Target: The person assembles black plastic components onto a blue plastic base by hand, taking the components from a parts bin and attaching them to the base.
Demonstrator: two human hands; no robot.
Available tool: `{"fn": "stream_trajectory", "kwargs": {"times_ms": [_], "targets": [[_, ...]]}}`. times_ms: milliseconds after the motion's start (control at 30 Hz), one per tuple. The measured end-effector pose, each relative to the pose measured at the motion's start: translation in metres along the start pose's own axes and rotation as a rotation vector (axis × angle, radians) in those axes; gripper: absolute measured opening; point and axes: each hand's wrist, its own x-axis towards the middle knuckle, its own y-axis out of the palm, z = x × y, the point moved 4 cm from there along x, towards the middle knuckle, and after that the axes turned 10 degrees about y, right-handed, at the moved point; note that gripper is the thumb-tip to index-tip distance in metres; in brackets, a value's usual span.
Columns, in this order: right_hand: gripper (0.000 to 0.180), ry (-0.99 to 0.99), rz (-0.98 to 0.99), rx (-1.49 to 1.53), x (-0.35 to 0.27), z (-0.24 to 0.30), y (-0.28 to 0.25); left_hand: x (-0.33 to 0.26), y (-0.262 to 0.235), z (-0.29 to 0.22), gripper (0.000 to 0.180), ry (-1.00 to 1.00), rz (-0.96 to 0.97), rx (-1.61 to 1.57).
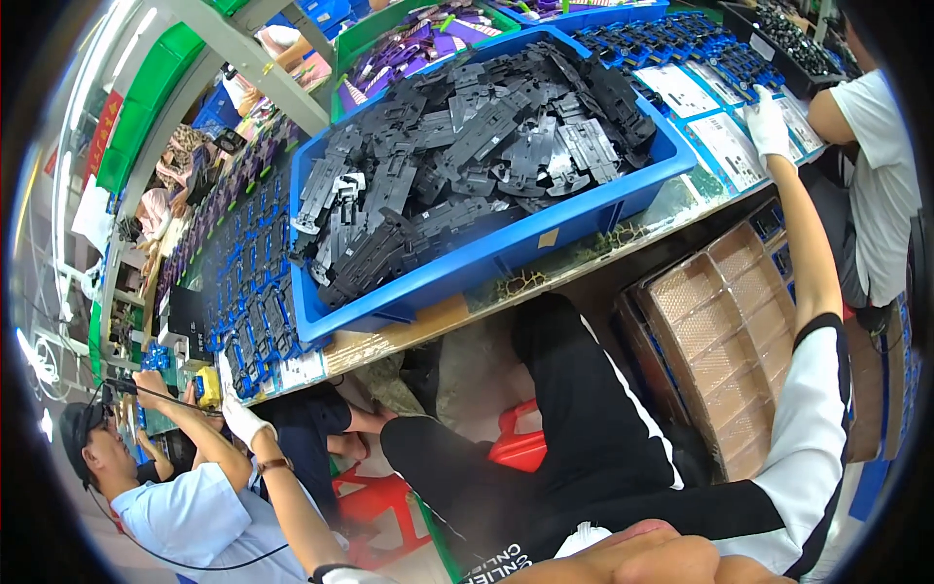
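In a white glove, my left hand [243, 419] is at the table's near left edge, fingers stretched out beside a row of blue-and-black toy-car chassis [261, 336] and a white printed sheet [301, 369]. Nothing shows in its grasp. My right hand [769, 128], also gloved in white, reaches over the printed sheets [727, 150] on the far right. Its fingers are apart and extend toward the near end of more blue-and-black chassis [722, 56]; any contact is too small to tell. Between my hands stands a large blue bin [506, 255] heaped with flat black plastic parts [486, 131].
Behind the bin, a green crate [342, 58] holds purple parts, and a black box [778, 49] holds small dark pieces. A divided tray stack [720, 321] stands below the table at right. Co-workers sit left [195, 516] and right [880, 185]. A red stool [519, 443] is below.
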Motion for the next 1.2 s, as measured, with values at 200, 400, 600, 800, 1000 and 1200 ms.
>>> {"fn": "stream_trajectory", "kwargs": {"times_ms": [200, 400, 600, 800, 1000, 1200], "targets": [[0.03, 0.074, 0.079, -0.11, 0.03, -0.004, 0.031, -0.104, -0.016, -0.099, 0.034, 0.028, -0.125, -0.111], [0.029, -0.275, -0.14, 0.009, 0.009, -0.008, -0.026, -0.206, 0.051, -0.218, 0.028, 0.101, -0.018, -0.186], [0.027, -0.252, 0.146, 0.519, -0.104, 0.114, -0.157, -0.312, 0.129, -0.317, 0.032, 0.148, 0.589, -0.674], [0.013, -0.553, 0.671, 0.621, -0.273, 0.27, -0.234, -0.365, 0.171, -0.381, 0.059, -0.603, 0.662, -1.719], [0.019, -1.053, 1.045, 0.552, -0.327, 0.32, -0.22, -0.35, 0.155, -0.337, 0.067, -0.947, 0.251, -1.635], [0.047, -1.321, 0.165, 0.377, -0.23, 0.393, -0.173, -0.345, 0.136, -0.308, 0.063, -0.969, 0.215, -1.711]]}}
